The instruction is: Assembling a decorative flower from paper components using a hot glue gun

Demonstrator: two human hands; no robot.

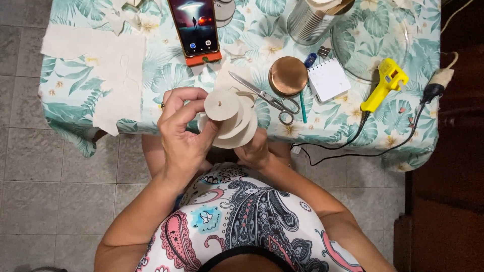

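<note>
While we are holding a stack of cream card discs [229,118] above the table's near edge, our left hand [184,133] is pinching the top disc and our right hand [254,150] is gripping underneath; scissors [267,98] are lying just beyond on the leaf-print tablecloth [166,75].

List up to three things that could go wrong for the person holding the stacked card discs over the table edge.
1. The discs are pinched by the left hand and propped by the right hand off the table's edge; a slip might drop them to the floor.
2. The scissors lie open just beyond the discs, so a reach could meet the blades.
3. The glue gun has its cord hanging over the edge; a snag might pull it down.
</note>
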